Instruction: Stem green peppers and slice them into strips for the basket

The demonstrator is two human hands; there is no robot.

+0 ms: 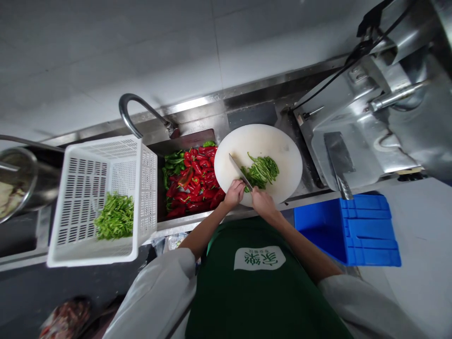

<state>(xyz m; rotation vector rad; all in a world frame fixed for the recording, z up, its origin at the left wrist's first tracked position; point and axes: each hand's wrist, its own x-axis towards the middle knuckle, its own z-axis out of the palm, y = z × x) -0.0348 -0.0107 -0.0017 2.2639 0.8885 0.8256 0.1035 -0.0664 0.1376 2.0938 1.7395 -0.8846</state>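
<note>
A round white cutting board (228, 141) bears a heap of cut green vegetable strips (263, 170), perhaps green pepper. My right hand (263, 203) is wrapped round the handle of a kitchen knife (240, 172), whose blade slants away to the upper left over the board, along the heap's left side. Close against the blade's left side, my left hand (234, 193) has its fingers curled at the board's front edge. A bit of green shows by its fingertips, but what they press on is mostly hidden.
Left of the board, a sink holds red peppers (194, 188) and green peppers (173, 165) under a curved faucet (141, 106). A white basket (146, 188) contains cut greens (116, 216). At right are a cleaver (337, 155), a metal machine (395, 99) and a blue crate (369, 230).
</note>
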